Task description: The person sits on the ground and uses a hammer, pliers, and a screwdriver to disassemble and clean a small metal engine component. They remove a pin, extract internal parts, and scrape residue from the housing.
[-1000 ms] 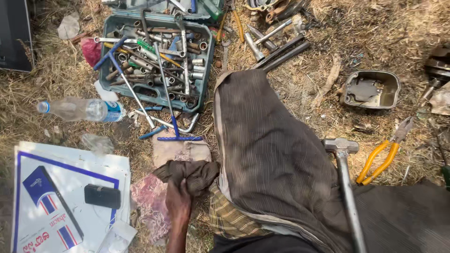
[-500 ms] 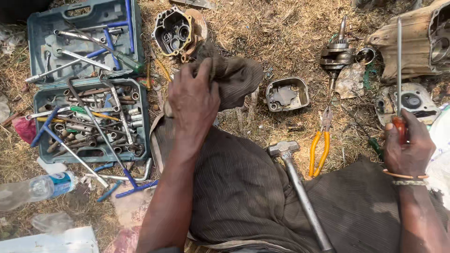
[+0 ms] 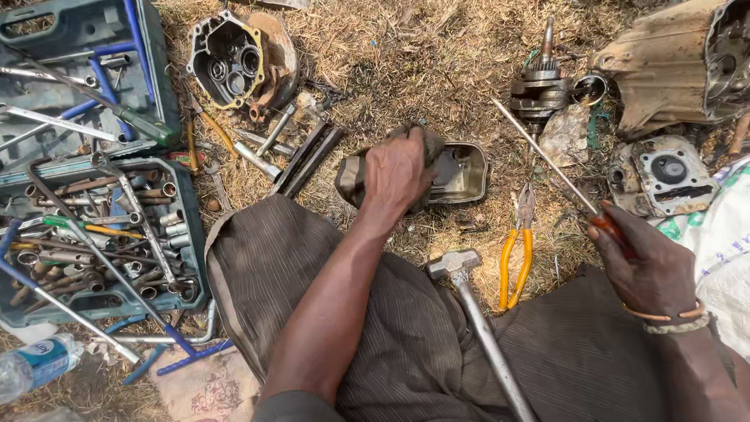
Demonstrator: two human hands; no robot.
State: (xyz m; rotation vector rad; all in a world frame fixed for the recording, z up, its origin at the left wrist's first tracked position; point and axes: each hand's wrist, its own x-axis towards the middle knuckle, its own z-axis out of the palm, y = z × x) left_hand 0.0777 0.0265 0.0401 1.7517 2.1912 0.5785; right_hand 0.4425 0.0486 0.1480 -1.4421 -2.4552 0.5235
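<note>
We're looking straight down over our knees onto dry grass strewn with engine parts. Our left hand is stretched out ahead, palm down, fingers curled and closed over a dirty rag, pressing it against the near edge of a small metal cover that lies open side up on the ground. The rag bunches out to the left of the hand and also pokes up behind the knuckles.

Over on the right, our right hand is wrapped tight around the reddish handle of a long screwdriver, whose thin shaft slants up and to the left, its tip near a geared shaft standing upright in the grass. Bracelets sit on that wrist.

Between the two hands, yellow-handled pliers lie on the ground, and just beside them a hammer rests across our lap, head towards the cover.

To the left there's an open tool case crammed with sockets and wrenches, and a plastic bottle below it. Further up lies an engine casing, and at far right a cylinder head.
</note>
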